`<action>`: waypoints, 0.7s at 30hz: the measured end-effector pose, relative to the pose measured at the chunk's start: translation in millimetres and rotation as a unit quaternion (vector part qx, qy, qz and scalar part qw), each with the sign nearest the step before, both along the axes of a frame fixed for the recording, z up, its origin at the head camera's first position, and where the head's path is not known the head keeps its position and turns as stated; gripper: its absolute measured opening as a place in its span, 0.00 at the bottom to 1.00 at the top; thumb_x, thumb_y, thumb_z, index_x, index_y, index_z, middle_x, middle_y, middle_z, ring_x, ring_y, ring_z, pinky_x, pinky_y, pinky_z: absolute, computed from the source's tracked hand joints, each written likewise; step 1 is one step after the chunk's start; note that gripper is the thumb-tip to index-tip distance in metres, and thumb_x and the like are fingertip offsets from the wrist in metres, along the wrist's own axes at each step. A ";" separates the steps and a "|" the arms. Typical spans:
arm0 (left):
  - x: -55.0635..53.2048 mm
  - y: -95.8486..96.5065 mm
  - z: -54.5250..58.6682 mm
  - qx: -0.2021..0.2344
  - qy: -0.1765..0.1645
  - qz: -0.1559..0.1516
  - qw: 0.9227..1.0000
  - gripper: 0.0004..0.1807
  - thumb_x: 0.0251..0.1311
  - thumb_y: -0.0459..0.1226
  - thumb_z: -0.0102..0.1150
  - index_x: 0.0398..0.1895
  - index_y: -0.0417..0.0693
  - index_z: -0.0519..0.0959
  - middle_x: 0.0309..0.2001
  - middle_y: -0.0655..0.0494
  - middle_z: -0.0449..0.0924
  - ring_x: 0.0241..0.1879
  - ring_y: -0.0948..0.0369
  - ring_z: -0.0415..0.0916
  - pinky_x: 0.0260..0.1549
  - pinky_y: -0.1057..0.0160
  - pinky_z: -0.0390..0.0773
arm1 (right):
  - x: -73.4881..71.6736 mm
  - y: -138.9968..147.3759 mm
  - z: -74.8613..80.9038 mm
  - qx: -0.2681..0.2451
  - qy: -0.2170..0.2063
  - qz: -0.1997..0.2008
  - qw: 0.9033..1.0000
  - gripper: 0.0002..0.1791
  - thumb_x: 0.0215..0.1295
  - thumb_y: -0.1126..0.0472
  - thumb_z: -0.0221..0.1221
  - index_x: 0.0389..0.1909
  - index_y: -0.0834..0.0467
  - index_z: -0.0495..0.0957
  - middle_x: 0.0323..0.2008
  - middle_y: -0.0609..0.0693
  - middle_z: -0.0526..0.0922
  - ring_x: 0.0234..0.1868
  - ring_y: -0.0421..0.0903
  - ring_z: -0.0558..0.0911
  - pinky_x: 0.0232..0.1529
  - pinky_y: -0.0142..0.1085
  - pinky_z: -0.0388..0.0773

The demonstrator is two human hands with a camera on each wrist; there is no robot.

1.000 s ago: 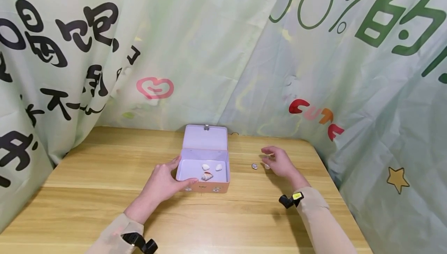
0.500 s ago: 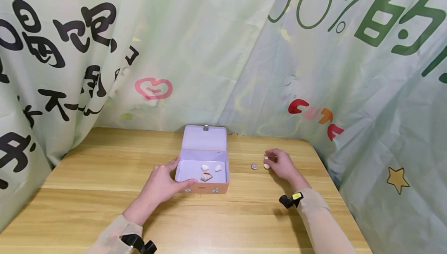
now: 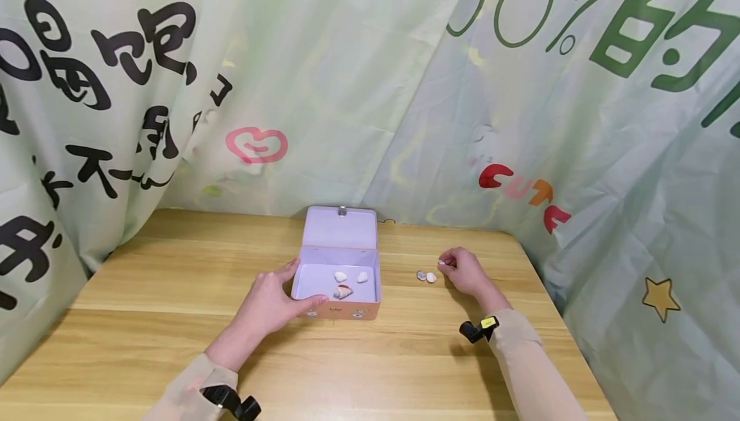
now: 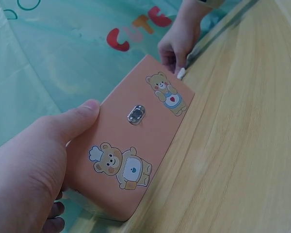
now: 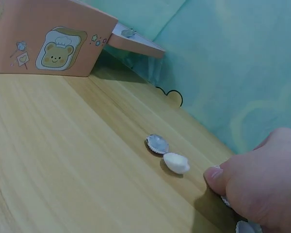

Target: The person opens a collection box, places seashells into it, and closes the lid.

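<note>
While left hand (image 3: 267, 299) gripped tin (image 4: 123, 136), right hand (image 3: 466, 273) pinched small shell (image 3: 441, 262); white shell (image 5: 176, 163) had shifted beside grey shell (image 5: 157, 144), leaving both outside tin

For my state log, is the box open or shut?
Open: in the head view, the box has its lid tilted back, with three shells visible inside.

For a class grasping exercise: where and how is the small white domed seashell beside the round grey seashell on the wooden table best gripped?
Probably pinch the white seashell by its near and far edges from above: it sits domed and low on the wooden table, and the grey seashell lies close at its left side.
</note>
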State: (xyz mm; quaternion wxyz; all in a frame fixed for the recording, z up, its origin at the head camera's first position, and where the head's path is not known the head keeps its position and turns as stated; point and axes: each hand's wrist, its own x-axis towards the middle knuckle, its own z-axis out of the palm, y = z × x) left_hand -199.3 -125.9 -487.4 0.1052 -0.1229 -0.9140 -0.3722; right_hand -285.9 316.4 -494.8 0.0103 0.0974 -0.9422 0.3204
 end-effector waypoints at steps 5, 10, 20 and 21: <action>0.3 -0.4 1.5 0.003 0.003 -0.003 1.000 0.68 0.41 0.76 0.73 0.72 0.31 0.72 0.66 0.30 0.72 0.60 0.46 0.79 0.45 0.54 0.79 | 0.9 -0.8 2.2 -0.004 -0.009 -0.003 1.000 0.07 0.73 0.70 0.64 0.45 0.69 0.79 0.38 0.57 0.82 0.41 0.53 0.81 0.46 0.48 0.79; 0.8 -0.7 2.3 0.007 0.005 -0.005 1.000 0.67 0.41 0.75 0.75 0.72 0.32 0.72 0.66 0.30 0.72 0.59 0.48 0.79 0.46 0.53 0.80 | 4.1 -1.2 5.3 -0.020 -0.006 -0.006 1.000 0.08 0.72 0.67 0.67 0.44 0.66 0.78 0.38 0.55 0.83 0.42 0.52 0.82 0.46 0.47 0.79; 0.1 -0.7 0.6 0.008 0.002 -0.004 1.000 0.68 0.40 0.76 0.74 0.73 0.33 0.72 0.66 0.30 0.73 0.62 0.45 0.78 0.53 0.48 0.82 | 9.0 -5.1 14.7 -0.042 0.010 0.007 0.999 0.14 0.74 0.64 0.65 0.54 0.69 0.81 0.42 0.54 0.85 0.43 0.51 0.82 0.43 0.43 0.80; 0.0 -0.5 0.8 0.008 0.002 -0.004 1.000 0.68 0.40 0.76 0.74 0.73 0.33 0.72 0.66 0.30 0.72 0.62 0.44 0.78 0.53 0.47 0.82 | 9.6 -5.9 16.4 -0.041 0.014 0.008 0.999 0.15 0.75 0.63 0.65 0.55 0.69 0.81 0.42 0.54 0.85 0.44 0.51 0.82 0.43 0.43 0.80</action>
